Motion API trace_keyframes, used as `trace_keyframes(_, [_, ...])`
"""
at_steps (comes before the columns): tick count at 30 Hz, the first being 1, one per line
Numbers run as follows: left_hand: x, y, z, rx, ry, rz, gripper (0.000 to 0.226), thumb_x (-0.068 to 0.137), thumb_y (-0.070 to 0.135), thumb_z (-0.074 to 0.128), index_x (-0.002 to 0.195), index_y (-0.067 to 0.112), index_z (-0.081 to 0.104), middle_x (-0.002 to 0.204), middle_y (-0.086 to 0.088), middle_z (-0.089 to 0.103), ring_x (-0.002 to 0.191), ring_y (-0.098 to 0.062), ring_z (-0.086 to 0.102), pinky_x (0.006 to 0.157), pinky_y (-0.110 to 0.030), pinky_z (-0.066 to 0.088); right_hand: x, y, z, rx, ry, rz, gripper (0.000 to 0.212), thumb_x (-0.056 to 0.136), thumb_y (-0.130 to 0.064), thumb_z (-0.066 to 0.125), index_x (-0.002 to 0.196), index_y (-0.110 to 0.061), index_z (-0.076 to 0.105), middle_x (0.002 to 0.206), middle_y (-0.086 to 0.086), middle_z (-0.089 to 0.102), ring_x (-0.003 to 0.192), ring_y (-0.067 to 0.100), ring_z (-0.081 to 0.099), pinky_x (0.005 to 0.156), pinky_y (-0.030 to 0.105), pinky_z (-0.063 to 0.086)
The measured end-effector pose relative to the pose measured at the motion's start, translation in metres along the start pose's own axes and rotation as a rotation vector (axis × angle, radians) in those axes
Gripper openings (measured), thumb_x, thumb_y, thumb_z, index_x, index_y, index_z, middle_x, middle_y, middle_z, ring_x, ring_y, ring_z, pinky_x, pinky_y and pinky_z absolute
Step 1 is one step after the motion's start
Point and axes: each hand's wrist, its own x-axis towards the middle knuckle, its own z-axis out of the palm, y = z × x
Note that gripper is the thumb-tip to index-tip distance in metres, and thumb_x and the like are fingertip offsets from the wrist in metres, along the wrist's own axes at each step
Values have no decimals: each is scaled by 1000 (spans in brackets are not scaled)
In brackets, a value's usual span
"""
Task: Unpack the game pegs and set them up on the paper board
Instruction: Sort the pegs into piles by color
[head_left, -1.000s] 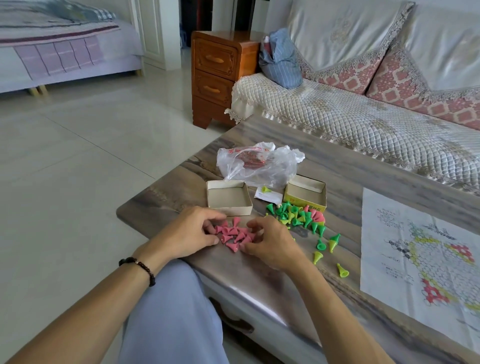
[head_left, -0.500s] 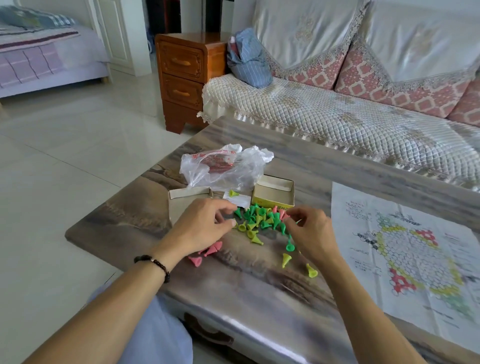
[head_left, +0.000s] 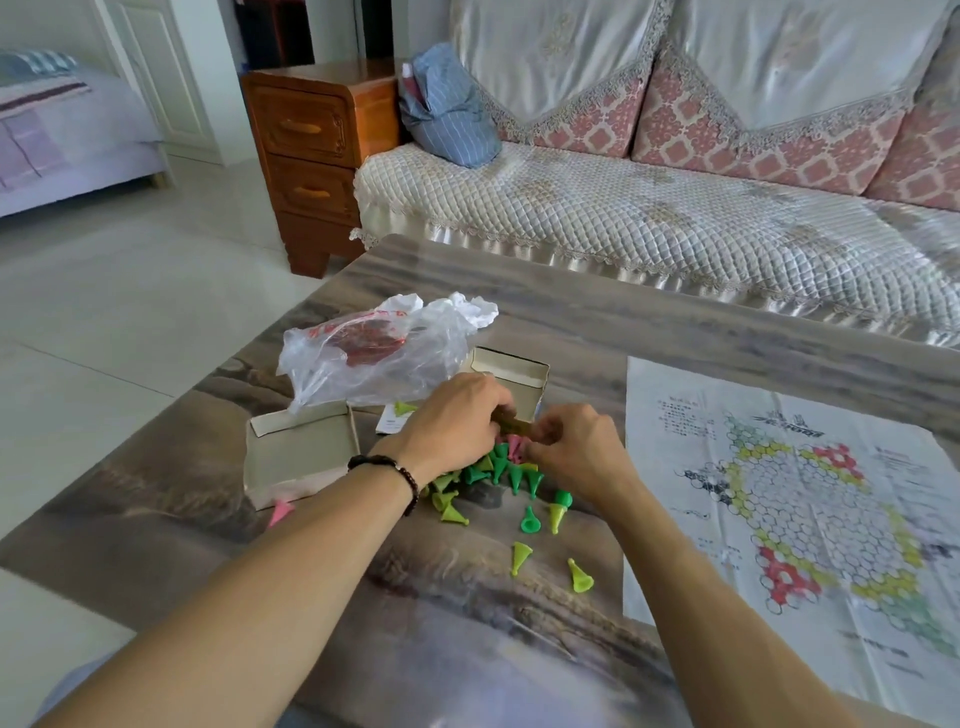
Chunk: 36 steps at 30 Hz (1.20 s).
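A heap of green and yellow-green cone pegs (head_left: 501, 475) lies on the table, with a few strays (head_left: 530, 519) nearer me. Some pink pegs (head_left: 514, 446) show at the heap's far end, between my hands. One pink peg (head_left: 280, 512) lies alone by the open grey box tray (head_left: 301, 452). My left hand (head_left: 452, 423) curls over the heap's far end, its fingertips hidden beside the yellow box (head_left: 511, 382). My right hand (head_left: 576, 457) pinches at the pink pegs there. The paper board (head_left: 810, 499), printed with a hexagon star grid, lies flat to the right with no pegs on it.
A crumpled clear plastic bag (head_left: 374, 353) sits behind the boxes, with a small white slip (head_left: 389, 423) next to it. A sofa (head_left: 649, 218) runs along the table's far side, and a wooden drawer cabinet (head_left: 317, 156) stands at its left end.
Both hands left the pink pegs at the near left and moved to the far end of the mixed heap by the yellow box. The view swung right.
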Motion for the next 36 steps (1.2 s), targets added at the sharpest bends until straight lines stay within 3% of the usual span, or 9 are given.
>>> trace_keyframes(8, [12, 5, 2, -46, -33, 49, 28, 77, -2, 64, 99, 14, 72, 96, -3, 67, 90, -20, 61, 81, -38, 52, 6, 2, 1, -5, -57, -10, 9, 81, -25, 68, 85, -21, 75, 82, 5, 70, 78, 21, 64, 61, 28, 47])
trace_keyframes(12, [18, 9, 0, -16, -111, 55, 35, 80, 6, 68, 111, 20, 71, 103, 1, 68, 90, -14, 61, 79, -32, 51, 5, 8, -5, 42, -50, 20, 6, 81, -25, 70, 78, -22, 74, 79, 2, 70, 78, 19, 63, 63, 27, 46])
trace_keyframes(18, [19, 11, -7, 88, -142, 14, 19, 86, 24, 68, 104, 24, 75, 103, 2, 71, 92, -17, 64, 79, -31, 52, -1, 17, -12, 93, -60, 44, 13, 82, -15, 67, 74, -22, 74, 72, -4, 70, 68, 10, 64, 56, 18, 47])
trace_keyframes(25, [30, 23, -2, 58, -306, -3, 17, 82, 27, 77, 98, 21, 76, 98, 2, 73, 84, -12, 63, 71, -22, 46, -7, 18, -11, 132, -15, 26, 10, 82, -17, 68, 74, -20, 74, 70, -3, 65, 71, 14, 60, 52, 18, 37])
trace_keyframes(31, [29, 27, 1, 60, -305, 32, 10, 84, 19, 72, 94, 20, 76, 93, 2, 73, 87, -13, 65, 67, -20, 41, -8, 21, -8, 160, 27, 24, 10, 80, -15, 67, 74, -19, 73, 65, -7, 61, 70, 13, 57, 56, 21, 38])
trace_keyframes(36, [29, 25, 2, 31, -290, 9, 5, 83, 20, 75, 88, 21, 75, 90, 1, 71, 85, -15, 64, 68, -23, 44, -8, 25, -10, 197, 55, 43, 10, 79, -14, 70, 72, -20, 74, 57, -15, 59, 59, 2, 54, 47, 8, 35])
